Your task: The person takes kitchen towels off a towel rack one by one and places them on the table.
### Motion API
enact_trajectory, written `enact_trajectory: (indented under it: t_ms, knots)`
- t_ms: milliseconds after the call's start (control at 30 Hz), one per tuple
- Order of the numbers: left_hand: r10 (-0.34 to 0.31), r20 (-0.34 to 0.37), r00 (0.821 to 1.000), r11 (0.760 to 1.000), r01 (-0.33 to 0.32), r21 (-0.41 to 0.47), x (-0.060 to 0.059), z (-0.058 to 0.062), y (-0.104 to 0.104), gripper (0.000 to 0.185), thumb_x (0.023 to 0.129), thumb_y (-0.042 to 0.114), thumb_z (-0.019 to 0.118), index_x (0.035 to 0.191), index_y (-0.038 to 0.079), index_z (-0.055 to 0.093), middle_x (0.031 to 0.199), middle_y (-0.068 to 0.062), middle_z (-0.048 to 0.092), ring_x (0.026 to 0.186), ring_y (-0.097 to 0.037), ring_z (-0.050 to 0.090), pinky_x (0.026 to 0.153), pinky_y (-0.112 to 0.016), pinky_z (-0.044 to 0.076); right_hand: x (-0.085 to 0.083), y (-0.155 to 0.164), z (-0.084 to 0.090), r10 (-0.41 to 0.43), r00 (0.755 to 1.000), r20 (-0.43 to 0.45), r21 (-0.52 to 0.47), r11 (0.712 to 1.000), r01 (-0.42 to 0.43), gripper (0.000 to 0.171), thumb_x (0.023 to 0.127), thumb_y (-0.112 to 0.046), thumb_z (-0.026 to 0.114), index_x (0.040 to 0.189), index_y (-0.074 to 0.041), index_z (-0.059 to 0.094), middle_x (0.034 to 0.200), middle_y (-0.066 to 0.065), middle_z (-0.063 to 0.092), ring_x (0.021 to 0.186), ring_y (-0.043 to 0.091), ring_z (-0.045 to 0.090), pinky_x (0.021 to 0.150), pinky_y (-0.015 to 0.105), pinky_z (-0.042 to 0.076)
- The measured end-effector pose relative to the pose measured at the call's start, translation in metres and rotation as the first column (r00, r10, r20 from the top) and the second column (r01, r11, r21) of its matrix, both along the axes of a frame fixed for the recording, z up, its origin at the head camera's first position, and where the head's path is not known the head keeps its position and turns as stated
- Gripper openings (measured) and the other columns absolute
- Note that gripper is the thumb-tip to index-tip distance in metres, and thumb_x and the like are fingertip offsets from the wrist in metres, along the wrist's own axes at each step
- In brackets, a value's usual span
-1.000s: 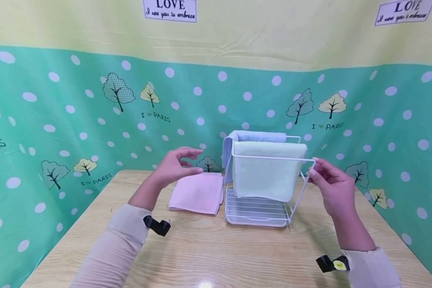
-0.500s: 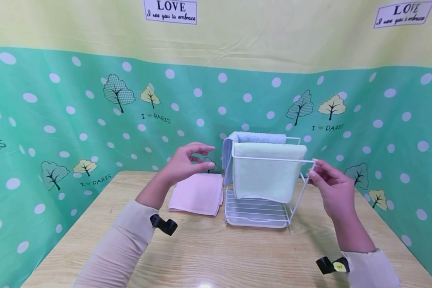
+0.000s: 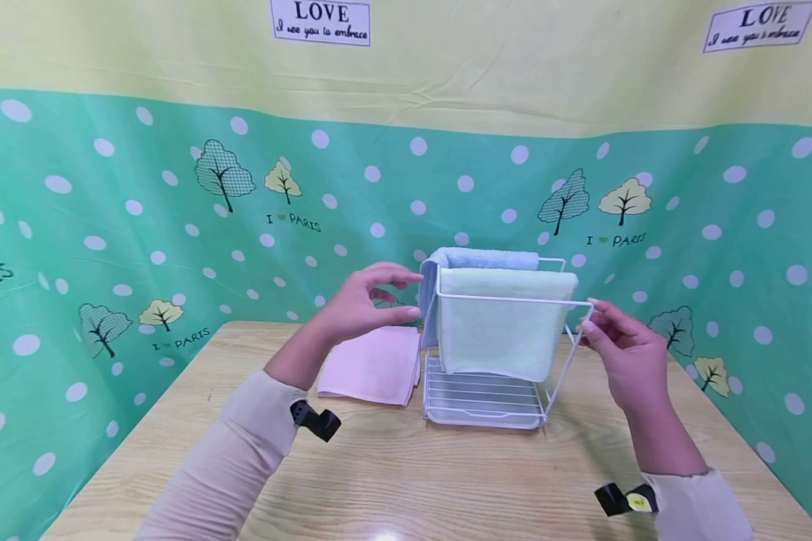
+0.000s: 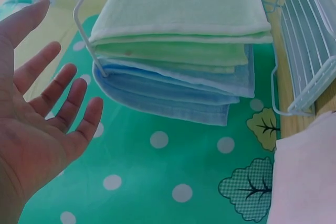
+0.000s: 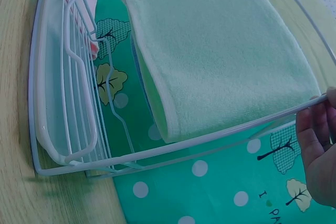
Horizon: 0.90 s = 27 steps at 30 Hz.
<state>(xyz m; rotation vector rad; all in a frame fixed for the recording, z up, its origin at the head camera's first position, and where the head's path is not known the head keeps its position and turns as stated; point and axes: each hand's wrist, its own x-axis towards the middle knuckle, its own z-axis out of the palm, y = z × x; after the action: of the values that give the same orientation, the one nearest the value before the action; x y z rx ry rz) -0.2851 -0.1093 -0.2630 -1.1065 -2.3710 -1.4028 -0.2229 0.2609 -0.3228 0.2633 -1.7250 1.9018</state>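
A white wire rack (image 3: pixel 507 300) stands on the table with a pale green towel (image 3: pixel 501 330) draped over its front bar. Behind it, a light blue towel (image 3: pixel 490 258) hangs on the back bar. My right hand (image 3: pixel 629 361) pinches the rack's upper right corner between thumb and fingers. At the rack's left side my left hand (image 3: pixel 362 304) is raised, fingers apart and thumb below, holding nothing. The left wrist view shows the open palm (image 4: pixel 39 129) beside the folded edges of the blue towel (image 4: pixel 163 90). A folded pink towel (image 3: pixel 372 364) lies under my left hand.
The rack's lower shelf holds a white tray (image 3: pixel 480 419) under its wires. Wooden tabletop (image 3: pixel 406 481) spreads in front of the rack. A green and yellow printed curtain (image 3: pixel 352 188) closes off the back and both sides.
My left hand has moved right, from above the pink towel to beside the rack's left end and the blue towel. My right hand, the rack and the towels have stayed in place.
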Motion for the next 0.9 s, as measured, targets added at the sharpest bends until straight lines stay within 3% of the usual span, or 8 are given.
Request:
enact_trajectory:
  t_ms: [167,300,567,900]
  knots:
    - [-0.017,-0.011,1.000,1.000,0.017,-0.001,-0.001,0.004,0.007,0.049,0.081,0.022,0.079,0.126,0.008,0.065,0.127,0.000,0.057,0.108,-0.019,0.053,0.090,-0.048,0.051,0.000,0.001,-0.001,-0.003,1.000,0.000,0.006,1.000,0.003,0.038,0.089,0.001,0.068,0.126,0.004,0.062,0.094,0.005,0.063,0.083,0.014,0.060,0.075,0.025,0.056]
    - [-0.025,-0.018,1.000,1.000,0.025,-0.006,-0.001,0.008,0.011,0.049,0.081,0.020,0.080,0.127,0.009,0.065,0.130,-0.001,0.056,0.110,-0.019,0.053,0.089,-0.042,0.052,0.000,0.001,-0.001,-0.012,1.000,0.011,0.010,1.000,0.012,0.037,0.089,-0.001,0.069,0.126,0.002,0.063,0.094,0.005,0.063,0.083,0.014,0.060,0.075,0.024,0.056]
    - [-0.057,-0.023,0.998,0.998,0.057,0.018,-0.001,0.012,0.020,0.050,0.079,0.016,0.082,0.125,0.007,0.066,0.131,-0.007,0.054,0.114,-0.035,0.053,0.087,-0.041,0.053,0.001,-0.001,-0.001,-0.045,0.998,0.041,0.031,0.999,0.044,0.037,0.089,-0.002,0.069,0.126,-0.001,0.064,0.095,0.005,0.063,0.084,0.014,0.060,0.075,0.023,0.056]
    - [-0.055,-0.071,0.996,0.998,0.053,-0.033,-0.003,0.023,0.031,0.053,0.079,0.020,0.082,0.126,0.005,0.064,0.123,-0.006,0.059,0.108,-0.027,0.053,0.088,-0.038,0.053,0.001,0.000,0.000,-0.035,0.999,0.033,0.024,0.999,0.034,0.038,0.089,0.000,0.068,0.127,0.003,0.062,0.095,0.005,0.062,0.084,0.014,0.059,0.076,0.023,0.056]
